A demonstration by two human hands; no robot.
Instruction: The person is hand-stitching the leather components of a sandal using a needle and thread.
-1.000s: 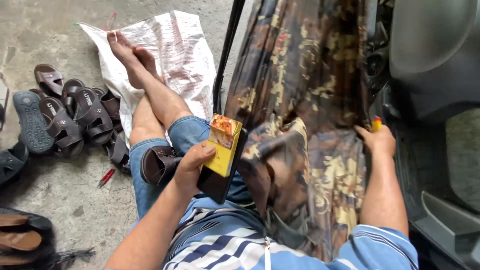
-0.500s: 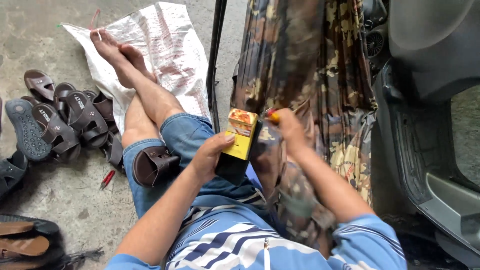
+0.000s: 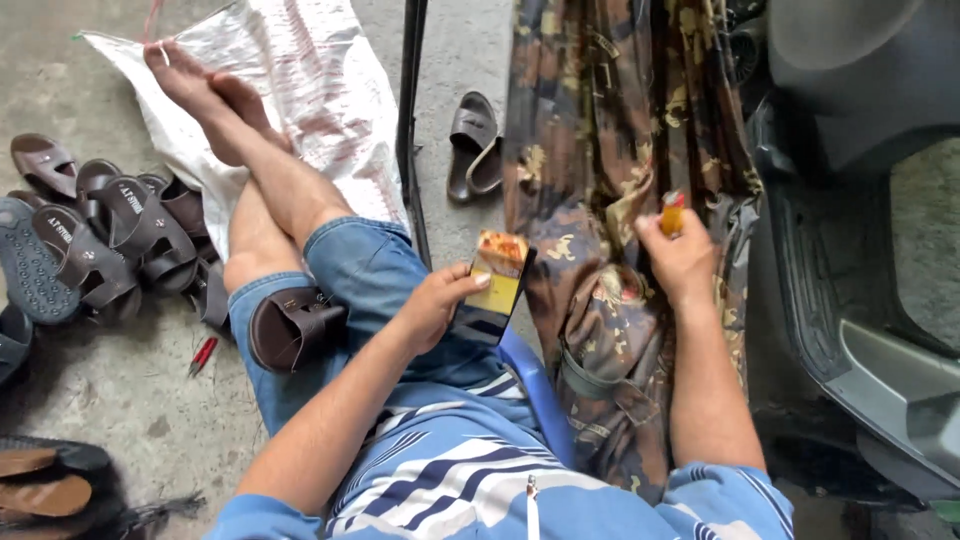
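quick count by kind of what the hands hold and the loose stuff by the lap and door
Box in left hand: 1
Small orange thing in right hand: 1
Brown sandals: 2, one on the lap, one by the door
Red tool on the floor: 1
Total: 5

Two hands show: the left hand [image 3: 432, 305] grips one yellow and black box [image 3: 492, 290], the right hand [image 3: 680, 262] one small orange object [image 3: 673, 213]. One brown sandal [image 3: 290, 325] lies on the lap, one pair of sandals [image 3: 473, 148] by the camouflage cloth [image 3: 620, 130], one white sack [image 3: 300, 90], one red pliers [image 3: 202, 354].
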